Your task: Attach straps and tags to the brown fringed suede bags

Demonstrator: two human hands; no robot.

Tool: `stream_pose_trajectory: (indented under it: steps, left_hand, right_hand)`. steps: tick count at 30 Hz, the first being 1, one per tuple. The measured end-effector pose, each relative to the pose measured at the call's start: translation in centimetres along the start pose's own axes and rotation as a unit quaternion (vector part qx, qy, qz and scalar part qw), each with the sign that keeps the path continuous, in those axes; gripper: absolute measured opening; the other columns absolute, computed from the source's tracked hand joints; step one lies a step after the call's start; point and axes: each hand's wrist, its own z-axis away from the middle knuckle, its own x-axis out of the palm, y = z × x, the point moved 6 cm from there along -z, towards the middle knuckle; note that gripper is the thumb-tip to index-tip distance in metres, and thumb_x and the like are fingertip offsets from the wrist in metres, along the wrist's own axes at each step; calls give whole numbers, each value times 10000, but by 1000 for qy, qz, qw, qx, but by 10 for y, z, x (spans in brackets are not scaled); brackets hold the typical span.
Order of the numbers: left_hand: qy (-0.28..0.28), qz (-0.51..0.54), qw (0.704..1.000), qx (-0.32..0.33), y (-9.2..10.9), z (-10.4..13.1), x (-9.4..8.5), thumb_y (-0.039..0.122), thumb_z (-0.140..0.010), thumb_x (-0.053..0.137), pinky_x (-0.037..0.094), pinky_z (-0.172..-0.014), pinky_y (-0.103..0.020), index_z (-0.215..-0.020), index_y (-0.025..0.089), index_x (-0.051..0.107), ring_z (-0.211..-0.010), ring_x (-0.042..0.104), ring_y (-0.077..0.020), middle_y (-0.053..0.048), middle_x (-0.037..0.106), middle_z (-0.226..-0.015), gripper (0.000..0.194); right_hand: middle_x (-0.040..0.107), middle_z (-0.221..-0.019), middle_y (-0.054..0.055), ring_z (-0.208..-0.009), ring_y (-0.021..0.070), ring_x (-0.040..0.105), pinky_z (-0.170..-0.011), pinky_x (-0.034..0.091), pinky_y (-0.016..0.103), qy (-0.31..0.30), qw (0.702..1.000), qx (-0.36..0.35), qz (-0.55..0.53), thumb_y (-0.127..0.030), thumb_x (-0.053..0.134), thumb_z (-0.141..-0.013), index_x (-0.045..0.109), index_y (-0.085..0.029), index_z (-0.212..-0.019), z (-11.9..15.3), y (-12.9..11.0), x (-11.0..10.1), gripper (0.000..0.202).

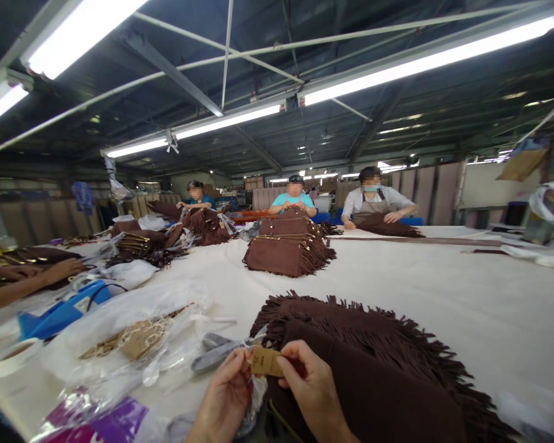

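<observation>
A small tan paper hang tag point(266, 361) with dark print is held up between my two hands. My left hand point(226, 394) pinches the tag's left end, near its string. On the other end, the thumb and fingers of my right hand point(311, 381) are closed. Right under my hands lies a dark brown fringed bag point(369, 375), flat on the white table point(443, 271), its fringe spreading to the back and right. Clear plastic and a grey strap-like piece point(212, 354) are beside my left hand.
A clear bag of tan tags point(143, 338), a blue holder point(64, 311) and a tape roll point(16, 357) lie left. Stacked brown fringed bags point(277, 249) stand mid-table. Several people work across the table; another person's arm point(32, 283) reaches in at left.
</observation>
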Motion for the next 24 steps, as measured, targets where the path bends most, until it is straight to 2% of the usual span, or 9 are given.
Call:
stream_pose_trajectory:
  steps: [4, 7, 11, 14, 16, 18, 20, 22, 24]
  left_hand:
    - [-71, -5, 997, 29, 3, 2, 6, 105, -664, 747, 546, -686, -210, -715, 155, 687, -724, 663, -136, -6, 701, -764, 94]
    - [-83, 6, 996, 23, 3, 4, 8, 107, -663, 752, 545, -710, -212, -709, 161, 702, -708, 655, -130, -1, 689, -722, 87]
    - [-80, -20, 996, 28, 4, 4, 5, 145, -657, 776, 530, -751, -211, -732, 160, 725, -756, 650, -136, -20, 699, -785, 91]
    - [-80, -120, 988, 54, 3, 3, 4, 233, -648, 803, 512, -793, -260, -788, 177, 743, -841, 649, -179, -44, 710, -900, 163]
    - [-79, -251, 957, 123, 6, 4, 7, 268, -657, 801, 490, -782, -281, -763, 192, 755, -826, 634, -199, -43, 702, -853, 138]
    - [-74, -381, 895, 219, 15, 8, 12, 278, -696, 763, 468, -734, -285, -728, 203, 766, -764, 607, -204, -38, 675, -753, 82]
    - [-47, -455, 839, 295, 30, 13, 13, 271, -726, 718, 455, -699, -292, -761, 220, 778, -714, 583, -207, -34, 649, -700, 87]
    - [18, -465, 817, 341, 56, 22, 2, 256, -720, 699, 455, -715, -300, -808, 230, 773, -728, 586, -216, -32, 657, -717, 117]
    - [89, -441, 815, 365, 87, 36, -18, 261, -701, 701, 456, -726, -299, -815, 221, 749, -745, 591, -217, -25, 664, -740, 130]
  right_hand:
    - [560, -701, 0, -626, 175, 588, -505, 581, 256, 27, 998, 47, -43, -649, 708, -721, 580, -199, -743, 0, 6, -2, 468]
    - [535, -697, -11, -631, 175, 576, -505, 589, 274, 52, 992, 77, -83, -674, 725, -677, 554, -202, -749, 0, 12, -4, 507]
    - [566, -706, 13, -617, 181, 582, -501, 556, 258, 6, 1000, -22, 19, -524, 647, -815, 572, -205, -738, 1, -2, 0, 336]
    - [574, -673, 16, -599, 171, 566, -507, 504, 233, -32, 987, -121, 101, -374, 581, -866, 578, -210, -692, 4, -16, 4, 239]
    - [594, -689, 21, -611, 174, 576, -510, 498, 230, -62, 984, -120, 113, -356, 557, -874, 598, -211, -706, 4, -14, 5, 226]
    - [638, -765, 39, -651, 194, 616, -501, 519, 238, -95, 989, -63, 92, -424, 547, -880, 643, -212, -818, 3, -3, 6, 241]
    - [670, -797, 54, -687, 224, 653, -508, 552, 263, -108, 992, 10, 65, -546, 529, -878, 654, -209, -981, 3, 13, 3, 374]
    - [692, -773, 65, -716, 247, 673, -556, 582, 298, -106, 992, 52, 55, -651, 511, -861, 640, -197, -1086, 3, 28, -1, 523]
    - [703, -737, 69, -739, 260, 682, -599, 597, 318, -108, 990, 63, 59, -712, 511, -835, 651, -189, -1089, 2, 39, -4, 598]
